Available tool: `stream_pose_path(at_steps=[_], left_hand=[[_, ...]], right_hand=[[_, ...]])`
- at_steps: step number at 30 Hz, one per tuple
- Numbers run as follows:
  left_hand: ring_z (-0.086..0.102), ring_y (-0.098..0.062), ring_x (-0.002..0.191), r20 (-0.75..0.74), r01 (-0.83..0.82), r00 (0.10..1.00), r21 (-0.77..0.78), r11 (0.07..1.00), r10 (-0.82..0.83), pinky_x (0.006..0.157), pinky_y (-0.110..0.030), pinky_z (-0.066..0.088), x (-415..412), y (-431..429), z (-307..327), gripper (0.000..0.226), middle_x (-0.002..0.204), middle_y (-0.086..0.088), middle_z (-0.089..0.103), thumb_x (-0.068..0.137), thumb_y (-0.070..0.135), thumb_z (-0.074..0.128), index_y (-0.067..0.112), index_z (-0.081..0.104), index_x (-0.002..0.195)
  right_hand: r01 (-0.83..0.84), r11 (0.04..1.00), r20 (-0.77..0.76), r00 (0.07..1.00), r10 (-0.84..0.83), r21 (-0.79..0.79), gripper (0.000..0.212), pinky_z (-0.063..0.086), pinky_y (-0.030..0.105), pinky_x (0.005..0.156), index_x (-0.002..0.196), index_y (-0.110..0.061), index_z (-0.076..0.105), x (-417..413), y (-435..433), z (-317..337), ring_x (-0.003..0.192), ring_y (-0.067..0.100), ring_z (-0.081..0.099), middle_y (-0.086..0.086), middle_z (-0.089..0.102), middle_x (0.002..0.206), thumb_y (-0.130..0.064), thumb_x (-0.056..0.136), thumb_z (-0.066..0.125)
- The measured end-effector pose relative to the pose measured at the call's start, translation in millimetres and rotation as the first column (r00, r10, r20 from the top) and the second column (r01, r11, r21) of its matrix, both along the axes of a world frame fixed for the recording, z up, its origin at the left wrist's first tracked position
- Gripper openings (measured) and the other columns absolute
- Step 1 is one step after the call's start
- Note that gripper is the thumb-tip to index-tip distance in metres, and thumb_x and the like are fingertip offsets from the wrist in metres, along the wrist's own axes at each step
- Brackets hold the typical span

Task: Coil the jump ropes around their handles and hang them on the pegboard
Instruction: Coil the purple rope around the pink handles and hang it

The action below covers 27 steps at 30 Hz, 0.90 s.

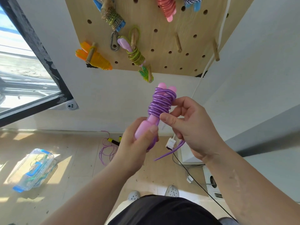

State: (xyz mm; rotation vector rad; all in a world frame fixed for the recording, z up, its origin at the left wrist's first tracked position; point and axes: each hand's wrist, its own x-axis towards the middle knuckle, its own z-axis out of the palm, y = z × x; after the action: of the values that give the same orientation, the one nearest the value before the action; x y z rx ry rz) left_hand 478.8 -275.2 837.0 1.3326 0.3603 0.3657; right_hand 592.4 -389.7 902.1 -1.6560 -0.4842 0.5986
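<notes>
Coil nearly finished below the pale wooden pegboard (162, 41): left hand (134, 146) grips the pink plastic handles (143, 129), right hand (191, 127) pinches the glossy purple rope (159, 103) tail, seemingly tucking; next, hang it.

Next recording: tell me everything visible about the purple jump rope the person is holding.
The purple jump rope is a glossy, plastic-looking cord wound in many uneven turns round the upper part of its two pink handles, which lie side by side and point upward with a slight tilt. The left hand grips the handles' lower ends. The right hand holds the cord beside the coil. A loose tail, not yet wound, hangs out below the right hand. The rope is held in the air below the pegboard.
</notes>
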Motion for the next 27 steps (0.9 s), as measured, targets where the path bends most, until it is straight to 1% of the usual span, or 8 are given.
stream_pose_path(at_steps=[3,7,11,15,18,21,25,27], left_hand=[[0.031,-0.016,0.05,0.043,0.015,0.999,-0.398,0.917,0.003,0.049,-0.026,0.026,6.7,-5.7,7.2,0.046,0.077,-0.015,0.057,0.085,0.051,0.056,0.01,0.068,0.101],[0.028,-0.015,0.047,0.013,0.008,1.0,-0.586,0.81,-0.001,0.046,-0.025,0.023,15.2,-6.8,15.8,0.051,0.073,-0.014,0.055,0.088,0.052,0.052,0.005,0.063,0.104],[0.022,-0.016,0.048,-0.049,-0.062,0.998,-0.647,0.76,0.039,0.048,-0.027,0.015,18.1,0.3,15.5,0.052,0.069,-0.013,0.05,0.084,0.055,0.048,0.008,0.062,0.101],[0.021,-0.014,0.047,-0.033,-0.037,0.999,-0.685,0.727,0.02,0.047,-0.026,0.016,16.6,6.8,22.2,0.052,0.066,-0.011,0.047,0.09,0.055,0.043,0.008,0.062,0.096],[0.017,-0.013,0.048,0.057,0.092,0.996,-0.746,0.659,-0.074,0.043,-0.022,0.017,13.7,10.9,28.0,0.055,0.068,-0.012,0.047,0.086,0.059,0.044,0.01,0.062,0.1],[0.018,-0.011,0.046,0.157,0.23,0.971,-0.815,0.531,-0.18,0.044,-0.021,0.016,9.9,14.8,26.4,0.056,0.068,-0.009,0.049,0.087,0.061,0.042,0.012,0.067,0.098],[0.031,-0.011,0.048,0.364,0.441,0.885,-0.855,0.273,-0.29,0.047,-0.022,0.022,8.5,15.7,7.4,0.058,0.078,-0.008,0.057,0.094,0.06,0.041,0.012,0.065,0.115],[0.042,-0.013,0.047,0.408,0.482,0.854,-0.854,0.197,-0.323,0.046,-0.023,0.026,8.9,16.8,-1.1,0.057,0.083,-0.011,0.061,0.097,0.059,0.04,0.011,0.062,0.118]], right_hand=[[0.064,0.99,-0.042,0.997,-0.059,0.125,0.044,0.033,0.024,0.042,0.107,-0.015,0.061,2.3,3.1,-2.7,0.039,0.013,0.039,0.003,0.056,0.069,-0.029,0.071,0.081],[0.099,0.989,-0.03,0.995,-0.096,0.114,0.024,0.033,0.024,0.041,0.087,-0.008,0.057,0.5,10.3,-5.3,0.038,0.012,0.04,0.006,0.059,0.063,-0.019,0.085,0.078],[-0.004,0.997,0.279,0.96,0.027,-0.083,0.019,0.041,0.014,0.053,0.077,-0.007,0.064,-5.8,14.5,-1.7,0.047,0.004,0.056,-0.004,0.064,0.057,-0.015,0.092,0.072],[-0.061,0.983,0.63,0.76,0.158,-0.174,0.016,0.042,0.012,0.059,0.08,-0.011,0.064,-10.2,11.9,3.6,0.061,0.005,0.063,-0.01,0.065,0.064,-0.014,0.093,0.071],[-0.064,0.998,0.448,0.892,0.067,-0.023,0.012,0.045,0.012,0.059,0.081,-0.01,0.066,-8.9,12.0,7.3,0.057,0.003,0.062,-0.005,0.066,0.064,-0.007,0.09,0.074],[0.016,1.0,0.241,0.97,-0.013,-0.012,0.026,0.05,0.03,0.058,0.092,-0.019,0.059,-0.5,11.7,4.8,0.058,0.017,0.06,0.003,0.066,0.071,-0.024,0.081,0.083],[-0.081,0.982,0.068,0.993,0.094,-0.17,0.076,0.04,0.024,0.063,0.135,-0.031,0.047,16.2,7.3,-8.4,0.069,0.0,0.061,-0.009,0.071,0.096,-0.054,0.071,0.082],[-0.17,0.977,0.055,0.983,0.178,-0.127,0.07,0.047,0.026,0.07,0.136,-0.027,0.051,16.8,4.9,-13.5,0.085,0.01,0.068,-0.001,0.073,0.107,-0.051,0.076,0.077]])
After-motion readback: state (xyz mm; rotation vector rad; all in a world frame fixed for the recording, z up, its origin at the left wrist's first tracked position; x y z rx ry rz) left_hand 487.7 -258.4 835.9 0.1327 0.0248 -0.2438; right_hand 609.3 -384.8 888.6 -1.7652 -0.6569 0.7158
